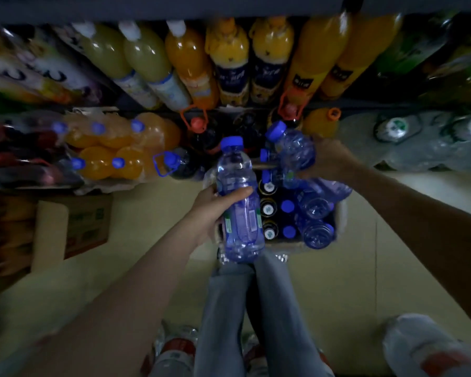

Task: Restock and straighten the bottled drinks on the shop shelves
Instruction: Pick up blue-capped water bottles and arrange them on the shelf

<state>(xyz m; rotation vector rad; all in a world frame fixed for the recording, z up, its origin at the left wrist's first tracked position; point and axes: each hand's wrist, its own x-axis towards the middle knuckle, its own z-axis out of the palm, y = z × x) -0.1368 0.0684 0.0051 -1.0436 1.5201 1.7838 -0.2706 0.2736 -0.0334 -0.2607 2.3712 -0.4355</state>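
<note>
Bottles sit at frame center, one gripped in the left hand, another in the right hand, above the box; best seat each upright, label forward, on the shelf.

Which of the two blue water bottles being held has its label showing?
The bottle in the left hand, the nearer one: its label strip faces the camera. The right hand bottle shows only ribbed blue plastic.

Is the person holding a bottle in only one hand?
No: the left hand grips one blue-capped water bottle, and the right hand holds a second blue bottle above the box.
</note>
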